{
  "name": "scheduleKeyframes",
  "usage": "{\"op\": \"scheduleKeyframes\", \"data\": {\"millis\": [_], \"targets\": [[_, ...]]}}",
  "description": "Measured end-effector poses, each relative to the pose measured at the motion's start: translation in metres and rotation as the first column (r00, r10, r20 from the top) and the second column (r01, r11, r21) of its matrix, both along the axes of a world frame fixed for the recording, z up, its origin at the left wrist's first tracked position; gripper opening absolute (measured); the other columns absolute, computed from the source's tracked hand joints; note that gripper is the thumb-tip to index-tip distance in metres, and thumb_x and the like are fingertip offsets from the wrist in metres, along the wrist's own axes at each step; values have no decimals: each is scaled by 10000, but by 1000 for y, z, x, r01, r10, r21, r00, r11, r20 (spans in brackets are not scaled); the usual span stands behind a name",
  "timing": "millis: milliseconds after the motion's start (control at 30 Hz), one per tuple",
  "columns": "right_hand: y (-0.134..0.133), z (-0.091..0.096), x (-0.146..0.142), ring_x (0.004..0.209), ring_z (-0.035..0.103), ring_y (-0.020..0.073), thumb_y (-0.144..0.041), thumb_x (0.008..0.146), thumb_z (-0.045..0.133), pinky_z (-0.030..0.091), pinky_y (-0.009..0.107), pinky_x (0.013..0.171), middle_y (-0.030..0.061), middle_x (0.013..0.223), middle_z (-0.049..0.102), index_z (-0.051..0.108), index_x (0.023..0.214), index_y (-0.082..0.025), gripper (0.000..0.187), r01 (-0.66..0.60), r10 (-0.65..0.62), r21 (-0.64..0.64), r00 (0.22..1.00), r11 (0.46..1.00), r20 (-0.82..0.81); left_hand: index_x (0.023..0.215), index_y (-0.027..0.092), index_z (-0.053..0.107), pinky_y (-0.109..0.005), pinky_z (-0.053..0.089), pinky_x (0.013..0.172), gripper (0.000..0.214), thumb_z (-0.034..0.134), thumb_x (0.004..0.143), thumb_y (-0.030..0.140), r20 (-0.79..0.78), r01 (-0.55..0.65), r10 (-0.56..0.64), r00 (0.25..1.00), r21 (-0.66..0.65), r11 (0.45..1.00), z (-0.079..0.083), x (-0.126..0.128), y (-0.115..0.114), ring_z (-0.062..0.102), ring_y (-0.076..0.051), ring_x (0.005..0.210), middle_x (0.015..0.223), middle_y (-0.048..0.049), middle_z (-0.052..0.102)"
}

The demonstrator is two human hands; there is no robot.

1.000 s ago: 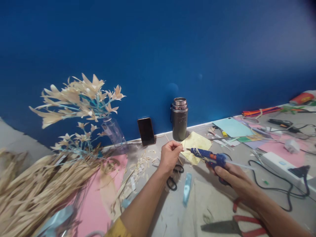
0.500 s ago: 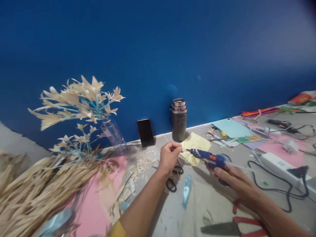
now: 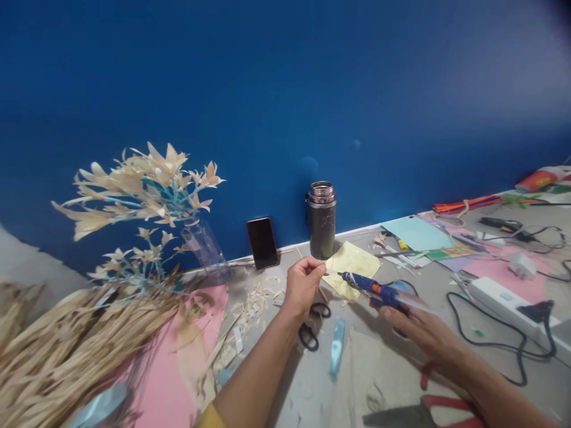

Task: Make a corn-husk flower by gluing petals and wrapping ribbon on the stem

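Observation:
My left hand [image 3: 304, 284] is closed in a pinch, thumb against forefinger; what sits at the fingertips is too small to make out. A thin brown stick [image 3: 323, 292] shows just below these fingers, and I cannot tell whether they hold it. My right hand [image 3: 413, 321] is wrapped round a blue glue gun [image 3: 368, 284] with an orange part and a clear glue stick [image 3: 417, 302] at its back. Its nozzle points at the left fingertips, a small gap away. Behind them lies a yellow paper sheet [image 3: 357, 260]. Black-handled scissors [image 3: 308, 337] lie partly under my left wrist.
An open grey flask [image 3: 322, 229] and a phone [image 3: 262, 242] stand by the blue wall. Pale flowers [image 3: 167, 163] fill a clear bottle [image 3: 206, 249] at left, above dried husks [image 3: 57, 345]. Red-handled shears [image 3: 401, 415] lie in front. A power strip [image 3: 508, 302] and cables lie right.
The glue gun and my right hand have dropped slightly, and the nozzle now points a little lower. My left hand keeps its pinch. The whole view has shifted slightly.

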State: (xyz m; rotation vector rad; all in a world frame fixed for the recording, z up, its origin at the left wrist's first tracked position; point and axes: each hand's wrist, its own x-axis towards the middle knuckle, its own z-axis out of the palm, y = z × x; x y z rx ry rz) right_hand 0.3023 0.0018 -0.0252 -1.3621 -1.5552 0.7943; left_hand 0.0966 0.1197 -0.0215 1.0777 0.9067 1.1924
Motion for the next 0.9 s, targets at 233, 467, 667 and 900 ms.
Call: {"op": "scheduleKeyframes", "data": {"millis": [233,467,667,900], "targets": [[13,-12,-13,839,668,270,-349,844,608,504,366,759,99,938,744,707,969,-191,225,50,-37,-11,862,999,506,731,138,626,-175,181,394,296,824,627,331,45,28,-27,999,-22,999,11,0,-3,311,-21,390,562,5,625],[12,-11,-6,1084,641,308,-237,768,661,469,442,965,122,1163,730,724,1121,-212,360,-91,35,97,884,991,466,779,142,582,-148,172,396,427,885,574,361,190,178,-154,970,-115,977,23,6,-21,338,-8,416,690,-36,685],[19,20,-11,746,662,217,-420,819,656,516,325,686,59,832,748,735,864,-200,238,176,-173,49,983,983,-56,803,166,519,-134,122,390,509,941,541,276,428,445,-326,843,-216,869,30,15,-39,295,9,408,654,13,629],[25,27,-27,558,501,115,-368,731,742,403,243,522,-4,680,662,722,803,-185,197,85,-78,8,946,996,-314,797,161,518,-133,96,386,528,954,525,283,411,525,-396,821,-273,806,30,17,-48,272,18,393,623,26,603]]}}
